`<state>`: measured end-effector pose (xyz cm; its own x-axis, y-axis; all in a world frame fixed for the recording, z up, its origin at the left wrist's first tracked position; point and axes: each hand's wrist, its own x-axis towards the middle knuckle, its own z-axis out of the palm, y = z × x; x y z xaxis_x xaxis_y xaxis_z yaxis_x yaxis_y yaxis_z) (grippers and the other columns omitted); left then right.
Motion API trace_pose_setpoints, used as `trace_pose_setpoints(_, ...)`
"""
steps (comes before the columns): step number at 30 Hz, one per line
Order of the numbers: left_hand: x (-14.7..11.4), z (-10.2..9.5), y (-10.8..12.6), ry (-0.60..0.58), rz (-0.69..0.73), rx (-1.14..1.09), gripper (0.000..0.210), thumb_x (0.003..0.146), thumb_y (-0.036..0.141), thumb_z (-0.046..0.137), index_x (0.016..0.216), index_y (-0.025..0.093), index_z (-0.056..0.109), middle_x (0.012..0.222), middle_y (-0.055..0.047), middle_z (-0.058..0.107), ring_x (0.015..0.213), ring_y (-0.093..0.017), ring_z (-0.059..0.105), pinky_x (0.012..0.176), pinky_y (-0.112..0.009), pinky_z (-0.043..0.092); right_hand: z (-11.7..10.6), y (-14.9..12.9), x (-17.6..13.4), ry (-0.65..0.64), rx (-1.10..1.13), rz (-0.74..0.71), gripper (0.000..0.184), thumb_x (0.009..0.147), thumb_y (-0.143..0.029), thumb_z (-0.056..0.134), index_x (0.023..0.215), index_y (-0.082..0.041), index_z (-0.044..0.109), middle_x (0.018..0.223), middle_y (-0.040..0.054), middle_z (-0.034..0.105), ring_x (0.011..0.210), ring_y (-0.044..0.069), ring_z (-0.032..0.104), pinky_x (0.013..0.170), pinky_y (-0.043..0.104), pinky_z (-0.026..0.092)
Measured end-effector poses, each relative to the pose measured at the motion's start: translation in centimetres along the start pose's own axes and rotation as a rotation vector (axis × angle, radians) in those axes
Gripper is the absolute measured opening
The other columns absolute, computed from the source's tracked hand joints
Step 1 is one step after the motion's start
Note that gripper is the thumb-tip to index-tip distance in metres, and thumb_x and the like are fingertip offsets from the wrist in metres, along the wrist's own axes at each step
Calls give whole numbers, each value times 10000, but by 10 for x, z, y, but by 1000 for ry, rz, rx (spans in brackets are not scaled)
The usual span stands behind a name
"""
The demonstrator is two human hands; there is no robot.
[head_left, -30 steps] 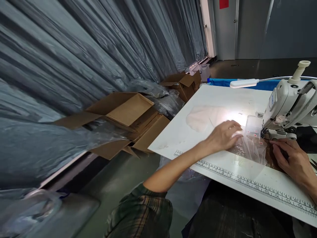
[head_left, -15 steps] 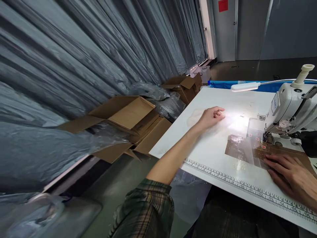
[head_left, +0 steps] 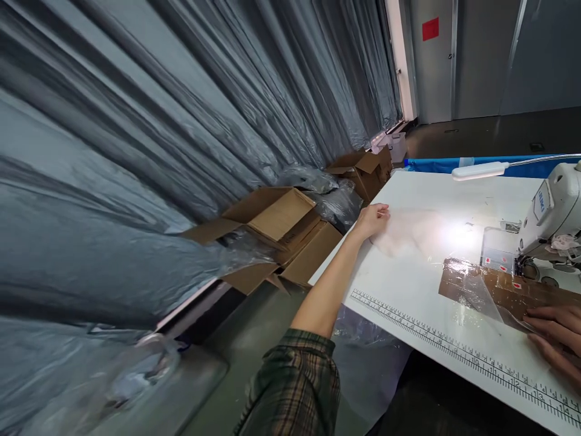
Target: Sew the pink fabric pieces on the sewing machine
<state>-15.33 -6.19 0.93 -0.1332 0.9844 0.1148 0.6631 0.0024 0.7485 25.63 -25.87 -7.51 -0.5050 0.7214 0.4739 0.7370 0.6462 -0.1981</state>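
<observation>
My left hand point(head_left: 373, 221) is at the far left edge of the white table, fingers curled into a pinch. Beside it on the right lies a pale, see-through blur point(head_left: 411, 231); whether it is a thin film in the fingers I cannot tell. My right hand point(head_left: 558, 327) is partly cut off by the frame. Its fingers lie stretched out and flat on a glossy brown strip point(head_left: 458, 281) partly overlaid with clear plastic film point(head_left: 481, 303). The strip runs under the head of a white sewing machine point(head_left: 551, 200), near small red marks.
A white lamp point(head_left: 480, 171) lights the white table point(head_left: 431, 191), which has a ruler scale point(head_left: 436, 342) along its near edge. Open cardboard boxes point(head_left: 284, 215) and plastic wrap point(head_left: 338, 197) stand left of the table, before a grey curtain point(head_left: 204, 103).
The view has swung left, so machine and strip sit further right. My left hand has drawn leftward, away from the machine, to the table edge. My right hand stays on the strip.
</observation>
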Motion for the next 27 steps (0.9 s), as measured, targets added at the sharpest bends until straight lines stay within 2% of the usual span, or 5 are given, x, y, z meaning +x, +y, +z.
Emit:
trace_pose_setpoints(5, -39, 9, 30, -85, 211, 102, 281, 858, 206, 681, 1137, 185, 703, 1332, -89, 635, 1269, -248, 578, 1154, -379, 403, -8, -22, 21, 73, 165, 44, 383, 1001, -486, 463, 845, -275, 742, 924, 57, 758, 771, 227, 725, 664, 360, 619)
trace_pose_setpoints(9, -84, 42, 69, -460, 745, 23, 322, 962, 358, 624, 1246, 212, 659, 1318, -79, 661, 1235, -217, 614, 1103, -390, 468, -28, -42, 43, 27, 399, 410, 500, 938, -674, 462, 826, -243, 690, 920, 88, 756, 776, 240, 729, 679, 352, 615)
trace_pose_setpoints(14, -121, 88, 111, -816, 1027, -156, 538, 854, 380, 776, 1320, 166, 615, 1336, -130, 662, 1241, -257, 622, 1092, -420, 485, -46, -55, 49, -66, 704, 674, 557, 867, -763, 519, 846, -221, 641, 764, 69, 699, 658, 195, 638, 574, 303, 537)
trace_pose_setpoints(22, -125, 88, 115, -1191, 618, -450, 125, 841, 274, 736, 880, 157, 723, 873, -47, 721, 783, -117, 660, 743, -243, 558, -87, -45, 28, -376, 1158, 864, 474, 842, -680, 651, 778, -217, 573, 538, -21, 591, 379, 75, 403, 391, 223, 339)
trace_pose_setpoints(27, -118, 97, 103, -1159, 357, -503, 122, 832, 235, 717, 902, 138, 694, 802, -19, 681, 700, -91, 646, 655, -208, 524, -75, -22, 42, -415, 1062, 890, 415, 689, -540, 802, 853, -198, 632, 645, -10, 641, 528, 102, 532, 479, 221, 419)
